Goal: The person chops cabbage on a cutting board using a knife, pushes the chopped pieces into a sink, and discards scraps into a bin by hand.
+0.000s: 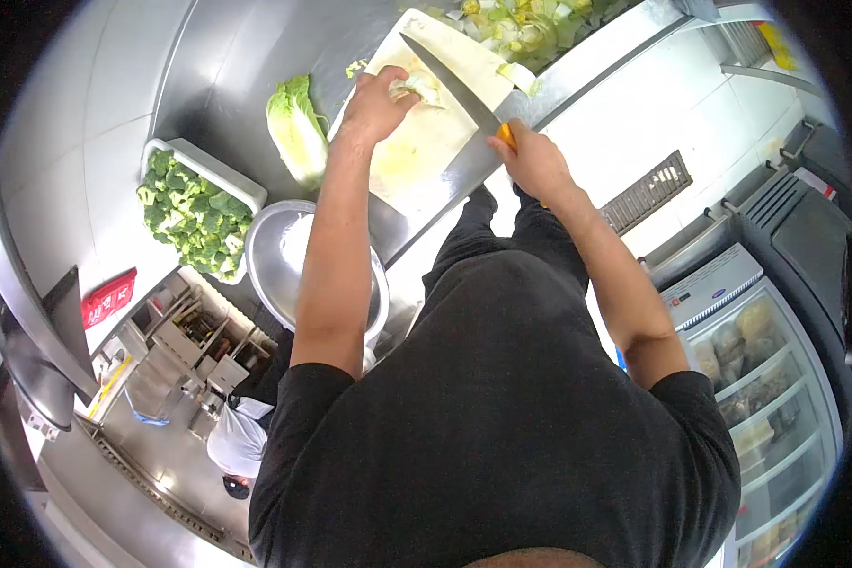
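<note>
My left hand (377, 106) is on the white cutting board (417, 175), its fingers curled around a pale piece of cabbage (426, 90). My right hand (536, 166) grips the orange handle of a large knife (459, 92). The blade slants across the board to the right of the cabbage piece, apart from it, with the tip toward the far end. To the left of the board lies a napa cabbage (295, 128) with green leaf tips. Cut cabbage (525, 26) is heaped beyond the board at the far right. A small pale piece (519, 78) sits at the board's right edge.
A white tub (220, 172) of broccoli florets (194, 213) and a steel bowl (279, 270) stand left of my left arm. A glass-front fridge (757, 398) is on the right, near a floor drain (648, 192). Another person (239, 440) is in the lower left background.
</note>
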Demonstrator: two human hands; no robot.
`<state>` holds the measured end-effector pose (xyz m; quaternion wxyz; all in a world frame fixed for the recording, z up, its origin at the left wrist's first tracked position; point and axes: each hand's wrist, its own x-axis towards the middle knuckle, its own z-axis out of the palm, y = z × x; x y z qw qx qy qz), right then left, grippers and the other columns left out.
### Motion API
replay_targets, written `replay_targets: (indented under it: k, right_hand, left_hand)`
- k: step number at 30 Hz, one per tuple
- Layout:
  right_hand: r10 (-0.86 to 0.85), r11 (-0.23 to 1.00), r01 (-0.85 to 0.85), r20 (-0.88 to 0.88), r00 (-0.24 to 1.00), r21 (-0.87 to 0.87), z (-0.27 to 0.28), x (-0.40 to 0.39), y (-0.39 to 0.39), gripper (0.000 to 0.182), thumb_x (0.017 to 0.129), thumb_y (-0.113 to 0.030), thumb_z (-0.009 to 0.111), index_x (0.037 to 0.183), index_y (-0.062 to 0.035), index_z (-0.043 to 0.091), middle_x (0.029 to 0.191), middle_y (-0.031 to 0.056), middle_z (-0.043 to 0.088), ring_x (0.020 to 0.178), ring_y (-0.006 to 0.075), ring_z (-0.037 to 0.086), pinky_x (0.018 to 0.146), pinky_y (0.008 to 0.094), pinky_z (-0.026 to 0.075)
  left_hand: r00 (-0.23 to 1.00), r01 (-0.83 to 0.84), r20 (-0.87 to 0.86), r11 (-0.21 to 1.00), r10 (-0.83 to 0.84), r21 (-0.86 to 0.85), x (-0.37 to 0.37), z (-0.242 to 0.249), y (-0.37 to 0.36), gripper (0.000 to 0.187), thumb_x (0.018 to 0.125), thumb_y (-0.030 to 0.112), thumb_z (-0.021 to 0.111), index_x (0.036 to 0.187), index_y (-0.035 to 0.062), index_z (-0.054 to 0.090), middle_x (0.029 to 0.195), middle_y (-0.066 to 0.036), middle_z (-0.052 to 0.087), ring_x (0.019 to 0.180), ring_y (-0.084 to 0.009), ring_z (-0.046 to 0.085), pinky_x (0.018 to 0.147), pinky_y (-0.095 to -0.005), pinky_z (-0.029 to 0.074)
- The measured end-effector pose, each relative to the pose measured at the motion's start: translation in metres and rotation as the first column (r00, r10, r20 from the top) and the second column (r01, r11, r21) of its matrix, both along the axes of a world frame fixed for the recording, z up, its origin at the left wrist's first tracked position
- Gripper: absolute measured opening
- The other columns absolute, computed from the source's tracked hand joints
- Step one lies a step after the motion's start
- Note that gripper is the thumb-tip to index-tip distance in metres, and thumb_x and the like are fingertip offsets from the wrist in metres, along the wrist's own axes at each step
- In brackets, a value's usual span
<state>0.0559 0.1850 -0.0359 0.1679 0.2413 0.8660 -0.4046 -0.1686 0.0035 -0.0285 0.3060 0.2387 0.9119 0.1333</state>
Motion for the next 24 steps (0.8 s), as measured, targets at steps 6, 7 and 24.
replay_targets:
  k: [6, 7, 24]
  right_hand:
    - [0.045, 0.999, -0.044, 0.054, 0.998, -0.028, 0.01, 0.008, -0.005, 0.045, 0.105, -0.045, 0.059, 0.111, -0.0005, 0.055, 0.086, 0.0257, 0.072, 0.087, 0.0464, 0.072, 0.076, 0.0564, 0.055]
    - [0.049, 0.999, -0.048, 0.061, 0.997, -0.024, 0.009, 0.009, -0.005, 0.045, 0.105, -0.045, 0.059, 0.112, -0.0006, 0.054, 0.087, 0.0259, 0.072, 0.087, 0.0464, 0.072, 0.076, 0.0567, 0.055]
    - [0.107, 0.994, -0.105, 0.053, 0.993, -0.041, -0.028, -0.058, -0.04, 0.04, 0.107, -0.04, 0.056, 0.118, -0.0013, 0.055, 0.1, 0.0247, 0.075, 0.096, 0.0436, 0.074, 0.084, 0.0545, 0.057]
  left_hand:
    - [0.994, 0.099, 0.043, 0.995, -0.098, -0.025, -0.008, -0.003, 0.002, 0.052, 0.095, 0.035, 0.073, 0.143, 0.0226, 0.056, 0.142, -0.025, 0.049, 0.129, -0.0429, 0.059, 0.111, -0.0471, 0.048]
    - [0.993, 0.113, 0.047, 0.993, -0.111, -0.03, -0.009, -0.002, 0.003, 0.052, 0.095, 0.035, 0.073, 0.143, 0.0226, 0.056, 0.142, -0.025, 0.05, 0.129, -0.0428, 0.059, 0.111, -0.0473, 0.048]
    - [0.99, 0.116, 0.077, 0.991, -0.121, 0.067, -0.007, -0.003, -0.007, 0.051, 0.094, 0.036, 0.075, 0.139, 0.0184, 0.059, 0.135, -0.025, 0.054, 0.125, -0.0409, 0.06, 0.106, -0.0442, 0.05]
